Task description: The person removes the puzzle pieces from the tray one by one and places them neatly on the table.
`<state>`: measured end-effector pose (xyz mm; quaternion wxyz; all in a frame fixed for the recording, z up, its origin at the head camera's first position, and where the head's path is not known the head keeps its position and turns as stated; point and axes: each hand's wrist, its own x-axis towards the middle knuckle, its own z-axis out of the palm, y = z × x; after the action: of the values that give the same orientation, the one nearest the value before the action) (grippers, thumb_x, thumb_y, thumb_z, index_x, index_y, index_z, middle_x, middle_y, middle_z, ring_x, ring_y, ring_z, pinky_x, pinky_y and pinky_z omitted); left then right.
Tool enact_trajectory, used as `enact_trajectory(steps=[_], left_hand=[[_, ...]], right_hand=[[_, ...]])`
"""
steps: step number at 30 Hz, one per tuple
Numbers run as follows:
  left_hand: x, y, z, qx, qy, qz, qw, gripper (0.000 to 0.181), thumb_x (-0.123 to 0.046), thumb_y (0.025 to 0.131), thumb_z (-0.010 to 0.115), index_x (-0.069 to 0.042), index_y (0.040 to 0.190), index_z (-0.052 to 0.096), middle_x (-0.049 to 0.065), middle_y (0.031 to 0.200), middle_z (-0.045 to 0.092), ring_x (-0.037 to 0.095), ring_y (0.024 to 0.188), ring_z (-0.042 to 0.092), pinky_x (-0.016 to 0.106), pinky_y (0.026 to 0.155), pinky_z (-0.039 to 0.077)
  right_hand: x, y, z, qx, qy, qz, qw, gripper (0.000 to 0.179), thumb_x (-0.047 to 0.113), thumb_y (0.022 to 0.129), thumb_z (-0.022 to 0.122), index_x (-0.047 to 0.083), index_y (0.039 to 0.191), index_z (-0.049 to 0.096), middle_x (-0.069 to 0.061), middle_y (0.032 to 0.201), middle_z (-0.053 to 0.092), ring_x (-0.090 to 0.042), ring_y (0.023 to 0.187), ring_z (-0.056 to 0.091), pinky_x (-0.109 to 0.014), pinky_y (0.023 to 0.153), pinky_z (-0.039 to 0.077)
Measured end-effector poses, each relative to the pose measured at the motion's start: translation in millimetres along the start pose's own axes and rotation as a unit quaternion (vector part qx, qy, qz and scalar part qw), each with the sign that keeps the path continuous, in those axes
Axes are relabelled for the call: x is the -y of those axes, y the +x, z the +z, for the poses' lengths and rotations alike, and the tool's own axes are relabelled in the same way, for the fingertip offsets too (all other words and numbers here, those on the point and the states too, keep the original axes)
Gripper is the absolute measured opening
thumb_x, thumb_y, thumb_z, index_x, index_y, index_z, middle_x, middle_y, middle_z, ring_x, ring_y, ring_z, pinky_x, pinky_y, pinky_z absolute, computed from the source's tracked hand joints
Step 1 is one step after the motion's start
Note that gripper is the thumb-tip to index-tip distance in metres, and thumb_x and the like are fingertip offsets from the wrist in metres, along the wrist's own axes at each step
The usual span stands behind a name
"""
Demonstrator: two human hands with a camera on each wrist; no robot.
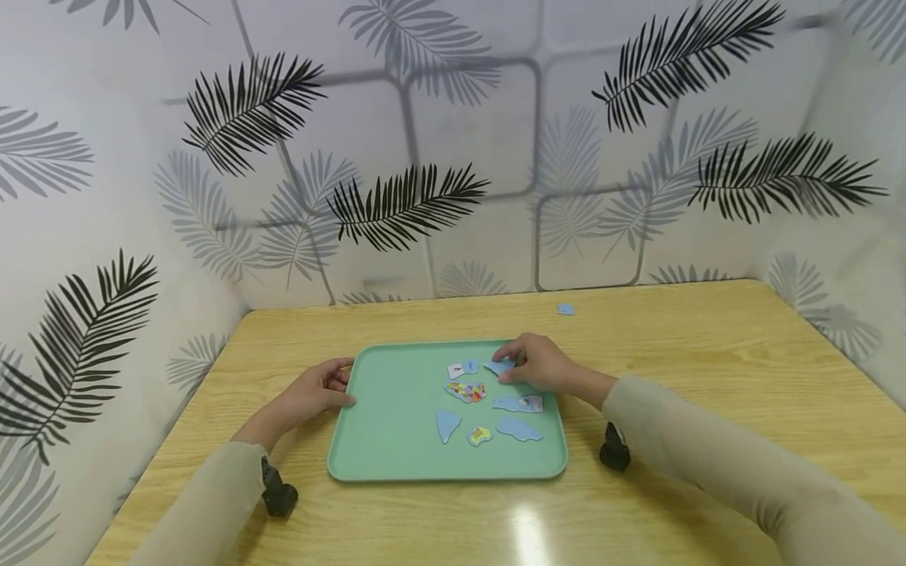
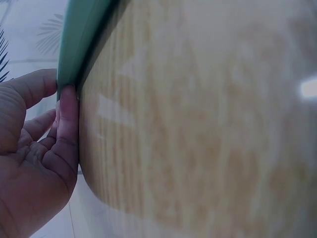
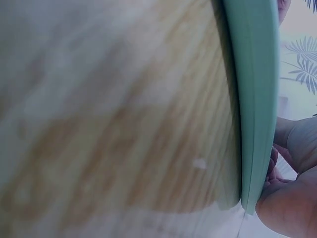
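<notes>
A green tray (image 1: 396, 464) lies on the wooden table. At its left rim is my left hand (image 1: 322, 389), with thumb and fingers gripping the edge; the left wrist view shows the fingertips right at the tray wall. My right hand (image 1: 538, 363) reaches over the tray's right side and pinches a light-blue puzzle piece (image 1: 499, 367) between thumb and fingers. Around it lie a white-and-blue piece (image 1: 463, 369), a multicoloured piece (image 1: 465, 391) and a long blue piece with a small picture (image 1: 519, 403). Nearer are a blue wedge (image 1: 447, 423), a yellow-centred piece (image 1: 479, 435) and a wavy blue piece (image 1: 520, 428).
One small blue piece (image 1: 565, 309) sits outside the tray, near the far edge of the table (image 1: 672, 338). Behind the table stands a leaf-patterned backdrop (image 1: 481, 228). Black devices (image 1: 614, 450) hang under both wrists.
</notes>
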<state>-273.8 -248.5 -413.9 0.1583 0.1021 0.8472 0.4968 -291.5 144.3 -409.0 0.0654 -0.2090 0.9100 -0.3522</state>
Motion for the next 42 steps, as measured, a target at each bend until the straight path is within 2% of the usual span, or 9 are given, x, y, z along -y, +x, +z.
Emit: enact_trajectory(steps=[11,18,24,31,38,42], left_hand=[[1.1,1.3,-0.9,-0.002,-0.001,-0.012,0.9999,0.072,0.002,0.086,0.069,0.005,0.147,0.032,0.016,0.114,0.048,0.025,0.098,0.046,0.028,0.076,0.049],[-1.6,1.0,-0.5,-0.003,-0.004,-0.005,1.0000,0.072,0.003,0.086,0.068,0.006,0.148,0.030,0.017,0.115,0.047,0.024,0.097,0.046,0.027,0.075,0.049],[-2.6,-0.2,-0.2,0.000,-0.007,-0.003,1.0000,0.073,0.003,0.086,0.068,0.007,0.148,0.029,0.017,0.115,0.047,0.024,0.097,0.046,0.027,0.074,0.049],[-1.2,-0.1,-0.5,0.002,-0.011,-0.004,0.9999,0.073,0.003,0.087,0.068,0.007,0.148,0.028,0.017,0.115,0.047,0.025,0.097,0.045,0.027,0.074,0.049],[-1.9,-0.5,-0.1,0.001,-0.009,-0.005,0.9999,0.073,0.003,0.087,0.068,0.007,0.148,0.028,0.017,0.115,0.047,0.024,0.097,0.045,0.027,0.074,0.049],[-1.8,-0.5,-0.1,0.000,-0.007,-0.008,0.9999,0.073,0.003,0.087,0.068,0.007,0.148,0.028,0.017,0.115,0.047,0.025,0.097,0.045,0.028,0.075,0.049]], right_hand=[[-5,-1.4,-6,-0.019,0.027,-0.016,0.9993,0.033,0.012,0.082,0.079,0.005,0.113,0.072,-0.006,0.094,0.059,-0.018,0.075,0.048,-0.030,0.066,0.042],[-4,-4.6,-20,-0.039,0.028,-0.012,0.9988,0.032,0.012,0.083,0.078,0.006,0.113,0.072,-0.008,0.100,0.062,-0.022,0.082,0.048,-0.033,0.069,0.042],[-10,-6.5,-30,-0.047,0.024,-0.014,0.9985,0.032,0.013,0.083,0.078,0.005,0.114,0.072,-0.009,0.101,0.062,-0.021,0.081,0.050,-0.031,0.068,0.043],[-23,-8.6,-45,-0.055,0.012,-0.023,0.9982,0.034,0.013,0.084,0.077,0.004,0.115,0.071,-0.011,0.099,0.062,-0.021,0.074,0.045,-0.031,0.060,0.038],[-42,-7.4,-58,-0.054,0.013,0.002,0.9984,0.033,0.014,0.086,0.076,0.006,0.117,0.070,-0.011,0.102,0.060,-0.022,0.076,0.045,-0.031,0.062,0.039],[-54,-7.0,-66,-0.056,0.001,0.002,0.9984,0.032,0.012,0.087,0.074,0.004,0.117,0.070,-0.013,0.102,0.061,-0.023,0.077,0.045,-0.033,0.063,0.039]])
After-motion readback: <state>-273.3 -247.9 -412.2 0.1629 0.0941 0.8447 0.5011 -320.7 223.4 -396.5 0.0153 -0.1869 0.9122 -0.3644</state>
